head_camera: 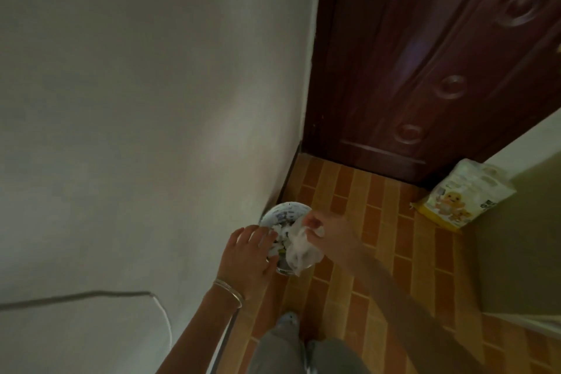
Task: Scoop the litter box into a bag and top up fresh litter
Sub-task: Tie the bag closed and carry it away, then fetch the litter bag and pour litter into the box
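Right hand (326,229) grip pinching white bag (299,249) over small bin (285,212); left hand (249,252) fingers spread on its rim.

Your floor (373,222) is a brick pattern of orange and tan rectangles. At twelve o'clock the door (425,70) is dark reddish-brown with round carved medallions. The wall (136,100) at nine o'clock is plain off-white. The bin (283,214) shows a white rim with blue marks, and the bag (299,249) over it is translucent white. At two o'clock the package (464,197) is white and yellow with an orange cartoon figure. Your trousers (282,349) are grey, your bracelet (230,291) silver.
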`<move>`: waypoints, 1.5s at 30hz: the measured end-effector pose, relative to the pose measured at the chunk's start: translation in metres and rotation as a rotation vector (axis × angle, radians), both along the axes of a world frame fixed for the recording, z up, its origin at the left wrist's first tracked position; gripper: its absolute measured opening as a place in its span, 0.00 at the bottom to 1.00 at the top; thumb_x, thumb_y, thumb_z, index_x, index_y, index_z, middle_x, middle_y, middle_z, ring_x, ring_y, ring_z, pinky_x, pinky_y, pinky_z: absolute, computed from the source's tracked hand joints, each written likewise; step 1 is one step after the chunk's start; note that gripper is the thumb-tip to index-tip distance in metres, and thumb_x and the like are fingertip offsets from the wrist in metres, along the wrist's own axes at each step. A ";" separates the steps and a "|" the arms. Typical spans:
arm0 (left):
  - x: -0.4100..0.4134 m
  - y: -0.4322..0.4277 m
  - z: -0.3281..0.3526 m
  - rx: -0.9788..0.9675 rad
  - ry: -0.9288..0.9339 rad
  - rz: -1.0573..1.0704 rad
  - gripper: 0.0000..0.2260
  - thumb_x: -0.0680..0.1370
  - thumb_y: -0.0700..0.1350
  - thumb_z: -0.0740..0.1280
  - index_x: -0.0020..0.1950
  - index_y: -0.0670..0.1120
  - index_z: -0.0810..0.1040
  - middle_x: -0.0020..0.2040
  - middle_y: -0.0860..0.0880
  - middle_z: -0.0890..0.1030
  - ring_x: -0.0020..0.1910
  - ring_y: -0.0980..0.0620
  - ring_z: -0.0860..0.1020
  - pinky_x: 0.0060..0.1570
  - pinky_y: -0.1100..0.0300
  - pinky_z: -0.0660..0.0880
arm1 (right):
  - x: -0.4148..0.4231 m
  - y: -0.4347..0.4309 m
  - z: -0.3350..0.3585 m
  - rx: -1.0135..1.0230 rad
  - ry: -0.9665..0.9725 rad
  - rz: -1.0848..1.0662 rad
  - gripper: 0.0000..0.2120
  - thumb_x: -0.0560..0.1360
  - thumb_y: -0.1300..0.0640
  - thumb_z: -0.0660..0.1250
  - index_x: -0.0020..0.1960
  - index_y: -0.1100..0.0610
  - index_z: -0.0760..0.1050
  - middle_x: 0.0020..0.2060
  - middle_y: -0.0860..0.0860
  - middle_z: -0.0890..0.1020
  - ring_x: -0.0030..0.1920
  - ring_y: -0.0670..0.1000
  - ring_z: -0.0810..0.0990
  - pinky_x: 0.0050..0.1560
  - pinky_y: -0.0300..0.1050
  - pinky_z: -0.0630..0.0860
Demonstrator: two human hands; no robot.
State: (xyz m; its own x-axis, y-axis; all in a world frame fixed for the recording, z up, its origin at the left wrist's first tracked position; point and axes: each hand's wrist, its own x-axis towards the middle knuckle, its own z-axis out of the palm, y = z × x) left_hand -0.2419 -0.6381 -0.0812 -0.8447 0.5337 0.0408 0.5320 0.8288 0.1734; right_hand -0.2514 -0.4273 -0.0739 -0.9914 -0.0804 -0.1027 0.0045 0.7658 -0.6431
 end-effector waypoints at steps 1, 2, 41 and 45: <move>-0.007 0.001 -0.004 0.001 0.004 0.001 0.16 0.71 0.52 0.65 0.54 0.46 0.81 0.51 0.47 0.82 0.50 0.45 0.80 0.51 0.50 0.77 | -0.008 -0.001 -0.005 -0.001 0.000 0.001 0.06 0.72 0.59 0.66 0.49 0.54 0.77 0.44 0.49 0.81 0.44 0.48 0.78 0.43 0.35 0.72; -0.014 0.002 -0.008 0.006 0.002 0.005 0.16 0.69 0.51 0.69 0.54 0.46 0.81 0.51 0.46 0.82 0.50 0.44 0.80 0.51 0.50 0.77 | -0.016 -0.001 -0.011 -0.002 -0.005 0.007 0.07 0.73 0.59 0.66 0.50 0.54 0.77 0.44 0.49 0.81 0.45 0.49 0.79 0.44 0.34 0.71; -0.107 0.076 -0.010 0.040 0.060 -0.133 0.21 0.74 0.55 0.59 0.62 0.46 0.77 0.61 0.43 0.78 0.60 0.41 0.75 0.60 0.42 0.71 | -0.039 0.064 -0.039 0.421 0.118 -0.064 0.28 0.75 0.52 0.64 0.73 0.53 0.60 0.69 0.53 0.68 0.71 0.56 0.63 0.70 0.55 0.53; -0.107 0.099 0.009 0.061 0.090 -0.236 0.22 0.72 0.55 0.59 0.62 0.47 0.76 0.62 0.44 0.77 0.60 0.42 0.75 0.61 0.42 0.69 | -0.018 0.080 -0.017 0.471 0.152 -0.164 0.30 0.72 0.54 0.68 0.72 0.55 0.62 0.66 0.56 0.72 0.69 0.59 0.66 0.66 0.60 0.63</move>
